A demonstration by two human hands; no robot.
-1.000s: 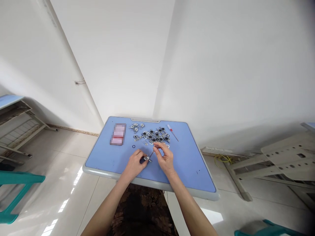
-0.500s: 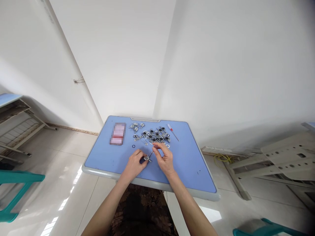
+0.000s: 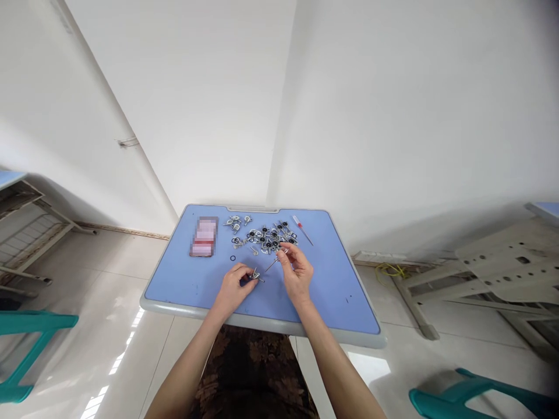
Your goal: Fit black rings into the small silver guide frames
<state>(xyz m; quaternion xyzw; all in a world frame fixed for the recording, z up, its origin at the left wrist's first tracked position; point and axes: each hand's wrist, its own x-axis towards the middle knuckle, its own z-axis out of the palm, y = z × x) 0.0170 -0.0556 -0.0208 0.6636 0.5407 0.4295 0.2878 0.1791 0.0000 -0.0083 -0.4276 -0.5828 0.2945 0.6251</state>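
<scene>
On the blue tabletop, my left hand pinches a small silvery metal fitting between thumb and fingers. A thin pin sticks up from the fitting. To its right, my right hand is closed around a slim tool that looks like a screwdriver. Its thin metal shaft slants down and left, the tip a little apart from the fitting, while the fingers mostly hide its handle. Beyond the hands lies a pile of metal parts with black round pieces. A dark ring lies alone nearer my left hand.
A group of similar fittings sits at the back. Left of them lies a blurred pinkish rectangular object. A screwdriver with a clear and red handle rests at the back right. Green stools stand on the floor; a white wall rises behind.
The screwdriver tip has drawn away from the fitting as my right hand moved up and right. My left hand still holds the fitting. The whole view has shifted slightly.
</scene>
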